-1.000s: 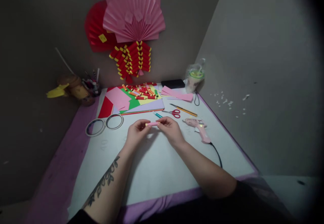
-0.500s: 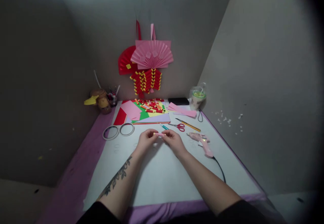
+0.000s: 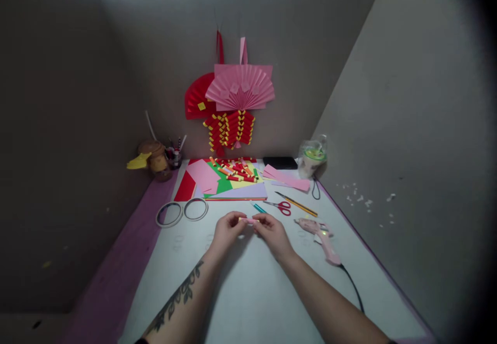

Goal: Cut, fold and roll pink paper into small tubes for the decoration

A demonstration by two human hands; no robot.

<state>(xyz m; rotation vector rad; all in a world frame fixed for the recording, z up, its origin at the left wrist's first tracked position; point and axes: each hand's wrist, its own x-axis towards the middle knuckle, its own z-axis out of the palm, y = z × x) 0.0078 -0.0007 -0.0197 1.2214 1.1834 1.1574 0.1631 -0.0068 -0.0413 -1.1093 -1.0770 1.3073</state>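
Note:
A small pink paper roll with a pale yellow end is pinched between both hands above the white table sheet. My left hand is closed on its left end, thumb and fingertips together. On the right end, my right hand grips the same way. Just beyond the hands lie a teal pen and red-handled scissors. To the right rests a pink glue gun with a small lit spot and a black cord.
Two tape rolls, one beside the other, lie at left. Behind are a heap of paper rolls on coloured sheets, pink strips, a craft knife and a bagged cup. A pink paper fan hangs on the wall.
The whole view has shifted, so the table and hands sit slightly lower and further right in the picture. Both hands keep their pinch on the pink roll.

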